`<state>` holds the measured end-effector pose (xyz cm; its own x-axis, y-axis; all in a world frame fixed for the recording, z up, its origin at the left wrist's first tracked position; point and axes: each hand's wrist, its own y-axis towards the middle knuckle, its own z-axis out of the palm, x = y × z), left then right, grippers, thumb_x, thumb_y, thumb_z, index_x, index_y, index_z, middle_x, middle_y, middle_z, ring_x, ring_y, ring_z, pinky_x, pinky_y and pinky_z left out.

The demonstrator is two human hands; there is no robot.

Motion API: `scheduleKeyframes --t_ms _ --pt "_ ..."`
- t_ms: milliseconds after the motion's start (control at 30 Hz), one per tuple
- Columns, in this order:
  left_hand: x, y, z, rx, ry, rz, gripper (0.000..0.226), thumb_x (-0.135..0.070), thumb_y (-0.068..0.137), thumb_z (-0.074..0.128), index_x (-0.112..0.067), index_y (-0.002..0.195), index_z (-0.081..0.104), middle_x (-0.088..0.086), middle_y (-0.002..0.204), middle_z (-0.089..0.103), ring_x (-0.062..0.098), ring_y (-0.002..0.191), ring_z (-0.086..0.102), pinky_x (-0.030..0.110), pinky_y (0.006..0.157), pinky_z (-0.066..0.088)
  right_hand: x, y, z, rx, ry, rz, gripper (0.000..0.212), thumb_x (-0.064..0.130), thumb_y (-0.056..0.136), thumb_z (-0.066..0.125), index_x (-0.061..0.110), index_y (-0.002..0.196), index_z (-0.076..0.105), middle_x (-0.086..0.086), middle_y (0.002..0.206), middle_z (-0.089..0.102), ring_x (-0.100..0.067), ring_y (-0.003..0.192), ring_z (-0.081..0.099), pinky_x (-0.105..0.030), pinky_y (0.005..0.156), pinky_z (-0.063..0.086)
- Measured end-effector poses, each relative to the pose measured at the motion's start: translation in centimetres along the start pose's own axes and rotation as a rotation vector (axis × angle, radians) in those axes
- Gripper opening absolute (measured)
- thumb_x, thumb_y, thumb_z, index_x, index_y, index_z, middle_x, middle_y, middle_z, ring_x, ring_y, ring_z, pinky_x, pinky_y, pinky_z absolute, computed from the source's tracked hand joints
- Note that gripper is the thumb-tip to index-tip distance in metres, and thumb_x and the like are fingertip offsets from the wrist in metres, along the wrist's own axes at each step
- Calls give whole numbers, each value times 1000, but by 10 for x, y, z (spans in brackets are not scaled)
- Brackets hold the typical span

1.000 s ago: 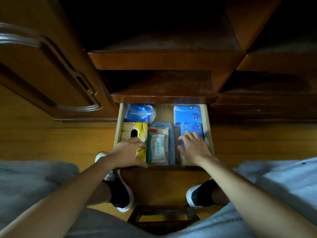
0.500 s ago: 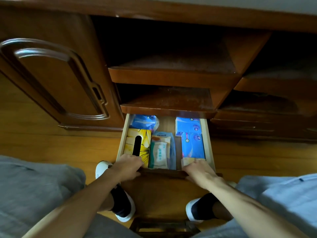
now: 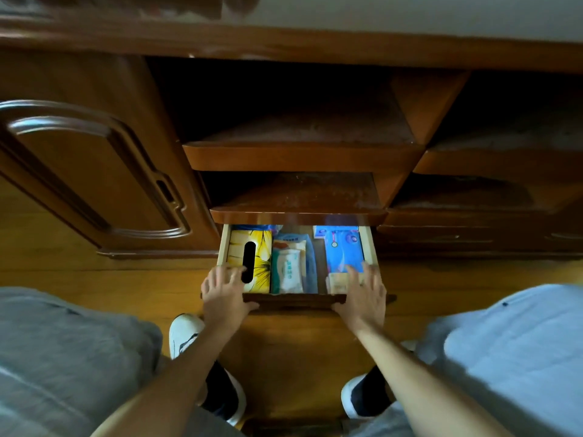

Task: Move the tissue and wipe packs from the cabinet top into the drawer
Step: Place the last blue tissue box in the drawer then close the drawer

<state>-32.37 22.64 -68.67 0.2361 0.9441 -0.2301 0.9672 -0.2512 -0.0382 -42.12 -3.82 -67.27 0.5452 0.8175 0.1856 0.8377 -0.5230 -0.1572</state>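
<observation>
Drawer (image 3: 371, 247): partly pulled out of the wooden cabinet (image 3: 94, 184), lower centre of the frame, its dark front edge nearest the person.
Yellow tissue box (image 3: 262, 257): lies flat in the left side of the drawer, a black oval slot on top.
White wipe pack (image 3: 288, 272): in the middle of the drawer, just right of the yellow box, on top of a pale blue pack (image 3: 310, 263).
Blue tissue pack (image 3: 342, 250): right side of the drawer, far end under the shelf (image 3: 299, 197) above.
Beige pack (image 3: 337, 282): near right corner of the drawer, partly covered by fingers.
Left hand (image 3: 225, 294): at the drawer's near left corner, fingers spread over the front edge, fingertips touching the near end of the yellow tissue box, thumb on the front panel; grip wide, closed on nothing.
Right hand (image 3: 362, 298): at the near right corner, fingers splayed over the front edge and resting on the beige pack and the near end of the blue pack; grip wide, holding nothing.
Floor (image 3: 94, 279): wood, either side of the drawer.
Shoes (image 3: 186, 335): white and black, bottom centre, beneath the forearms.
</observation>
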Motion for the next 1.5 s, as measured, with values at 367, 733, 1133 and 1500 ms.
scheduleKeyframes --t_ms 367,733,1133,1500 --pt "-10 -7 -10 9 -1843 -1280 40 -13 95 61 -6 133 53 19 124 57 37 106 60 49 96 57 -16 -19 17 228 1785 1009 46 40 102 53 12 138 57 -16 122 67 -31 106 67 -43 81 58" --pt "-10 13 4 -13 -2094 -1163 38 -37 98 60 -10 124 66 15 126 67 30 113 66 47 98 56 1 20 24 119 1926 1054 78 71 95 44 14 147 49 -10 129 63 -25 112 66 -41 97 54" --pt "-31 161 14 51 -2257 -941 61 -63 101 36 -21 142 55 8 130 62 33 115 56 38 107 39 29 160 20 121 2145 1002 60 45 106 24 14 155 40 -10 159 42 -26 137 50 -45 109 45" --pt "-12 143 0 196 -1837 -887 63 -57 102 44 -15 149 47 7 114 67 32 121 63 45 111 46 17 153 3 274 1912 854 57 33 106 37 15 160 28 -12 164 32 -32 139 48 -51 109 43"
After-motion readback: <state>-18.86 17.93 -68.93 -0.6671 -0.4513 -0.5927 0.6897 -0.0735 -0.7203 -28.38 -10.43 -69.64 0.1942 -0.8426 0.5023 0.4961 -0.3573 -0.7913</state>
